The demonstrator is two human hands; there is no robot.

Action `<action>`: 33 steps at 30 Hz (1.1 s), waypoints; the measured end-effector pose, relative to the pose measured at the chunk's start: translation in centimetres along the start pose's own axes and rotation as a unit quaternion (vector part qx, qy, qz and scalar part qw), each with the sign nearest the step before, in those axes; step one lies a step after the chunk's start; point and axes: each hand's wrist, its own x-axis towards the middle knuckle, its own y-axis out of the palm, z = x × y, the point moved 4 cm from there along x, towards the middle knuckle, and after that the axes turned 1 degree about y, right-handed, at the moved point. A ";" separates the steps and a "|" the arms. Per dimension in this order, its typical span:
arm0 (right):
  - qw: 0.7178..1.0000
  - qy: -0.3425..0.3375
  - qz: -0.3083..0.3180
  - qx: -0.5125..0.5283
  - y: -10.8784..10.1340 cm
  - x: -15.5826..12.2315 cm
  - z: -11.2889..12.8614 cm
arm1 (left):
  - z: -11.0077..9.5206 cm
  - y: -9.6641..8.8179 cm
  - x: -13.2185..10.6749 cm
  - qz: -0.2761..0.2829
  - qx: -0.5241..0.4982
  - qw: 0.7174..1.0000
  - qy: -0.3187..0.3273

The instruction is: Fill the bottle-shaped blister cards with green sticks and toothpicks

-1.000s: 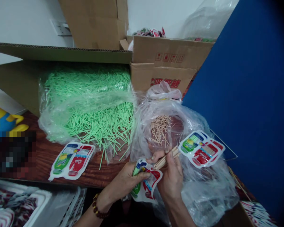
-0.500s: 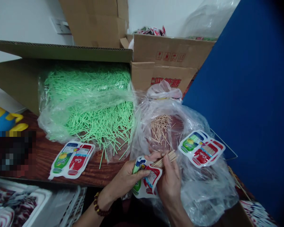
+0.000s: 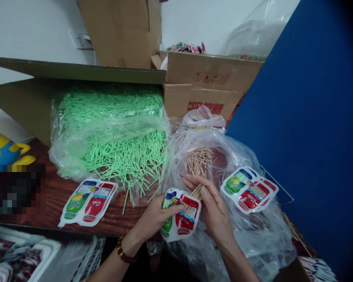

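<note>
My left hand (image 3: 151, 218) grips a double bottle-shaped pouch (image 3: 181, 217), green on one half and red on the other. My right hand (image 3: 214, 206) pinches a small bundle of tan sticks (image 3: 195, 193) whose lower ends sit in the red half of that pouch. Just beyond my hands lies an open clear bag (image 3: 223, 156) with a heap of tan sticks (image 3: 197, 161). A filled pouch (image 3: 249, 189) rests on that bag to the right. Another pouch (image 3: 88, 202) lies on the wooden table (image 3: 50, 194) to the left.
A cardboard box (image 3: 76, 72) on its side spills a plastic-lined mass of green sticks (image 3: 117, 137) onto the table. More cartons (image 3: 206, 84) stand behind. A blue panel (image 3: 306, 117) walls off the right. White trays (image 3: 32, 254) sit lower left, a yellow toy (image 3: 2, 150) at far left.
My right hand has slid the bundle of tan sticks down and left, from lying across the pouch's top into its red half. The left hand has raised and turned the pouch slightly.
</note>
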 end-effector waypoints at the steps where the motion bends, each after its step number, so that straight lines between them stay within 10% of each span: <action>1: 0.997 -0.006 0.017 -0.070 -0.2 0.0 0.2 | 0.0 -0.1 0.1 -0.006 -0.003 1.000 0.006; 14: 0.933 -0.055 0.155 -0.321 -1.1 0.0 0.1 | -0.4 -0.4 0.5 -0.045 -0.060 0.997 0.034; 22: 0.955 -0.072 0.136 -0.252 -1.7 0.4 0.8 | -0.8 -0.4 0.3 -0.048 -0.062 0.996 0.051; 33: 0.991 0.098 0.091 -0.003 0.1 0.4 -1.5 | -1.1 -0.9 -0.4 -0.062 -0.102 0.992 0.037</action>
